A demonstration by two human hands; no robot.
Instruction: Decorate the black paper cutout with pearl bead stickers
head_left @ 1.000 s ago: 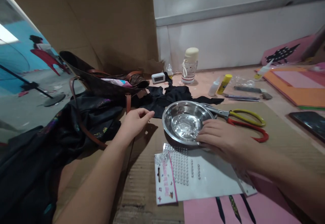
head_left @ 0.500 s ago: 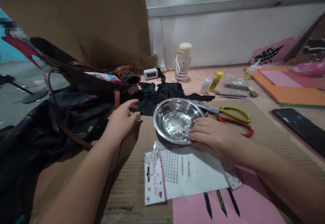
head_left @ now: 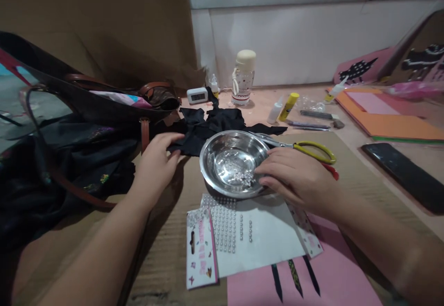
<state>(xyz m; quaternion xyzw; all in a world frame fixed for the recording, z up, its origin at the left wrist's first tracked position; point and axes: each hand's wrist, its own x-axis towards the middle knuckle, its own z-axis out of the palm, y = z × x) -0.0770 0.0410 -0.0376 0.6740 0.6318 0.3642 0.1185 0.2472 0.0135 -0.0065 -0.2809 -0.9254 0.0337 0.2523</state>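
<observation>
My right hand (head_left: 294,174) lies over the right rim of a shiny steel bowl (head_left: 211,176), fingers stretched out and slightly bent into it. Its fingertips are beside a small heap of clear gems (head_left: 245,177) on the bowl's inner side; I see nothing held. My left hand (head_left: 157,165) hovers left of the bowl, thumb and fingers apart, by scraps of black cloth (head_left: 222,120). Under the bowl's front edge lies a sheet of stick-on pearls (head_left: 225,227). Pink paper (head_left: 256,292) with three dark pointed strips (head_left: 294,278) lies nearest me.
Scissors (head_left: 314,149) lie partly behind my right hand. A glue stick (head_left: 289,107), glue bottle (head_left: 275,111), drinking bottle (head_left: 244,77) and small digital clock (head_left: 197,95) stand farther back. A phone (head_left: 398,172) and coloured sheets (head_left: 398,123) are right; a brown bag (head_left: 114,112) is left.
The view has turned, so everything sits a little further left. My right fingers have drawn back slightly from the gems, which show more now. My left hand still has its fingers apart.
</observation>
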